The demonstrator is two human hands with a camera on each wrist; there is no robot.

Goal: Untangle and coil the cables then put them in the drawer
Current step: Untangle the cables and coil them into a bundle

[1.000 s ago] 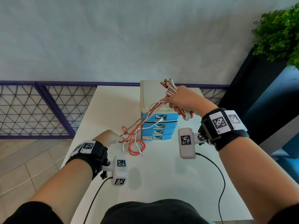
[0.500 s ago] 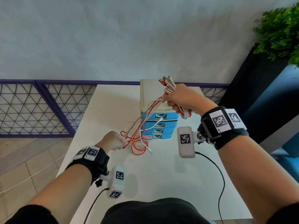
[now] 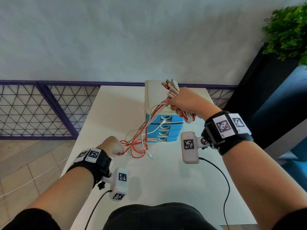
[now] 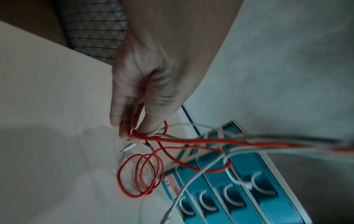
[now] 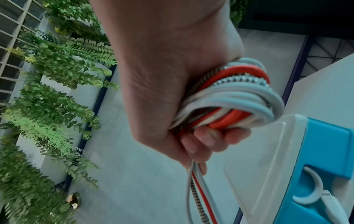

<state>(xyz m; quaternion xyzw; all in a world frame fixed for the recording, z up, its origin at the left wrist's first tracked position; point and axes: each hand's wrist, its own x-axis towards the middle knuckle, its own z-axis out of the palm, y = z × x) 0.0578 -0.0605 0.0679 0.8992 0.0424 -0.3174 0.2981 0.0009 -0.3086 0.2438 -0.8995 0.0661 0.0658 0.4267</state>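
Right grip (image 3: 183, 103) fists red-white cables (image 3: 146, 125); left grip (image 3: 113, 146) pinches strands.

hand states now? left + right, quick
Left hand: closed, pinching the red cable near its end, low over the table.
Right hand: closed in a fist grip around the cable bundle, held up by the drawer unit.

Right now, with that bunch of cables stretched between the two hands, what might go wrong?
Two risks, I think. The red cable lies in loose loops on the table beside the left hand; pulling could tighten them into a knot. A white cable's plug hangs against a handle of the drawer unit, so it might snag there while the right hand draws the bundle up.
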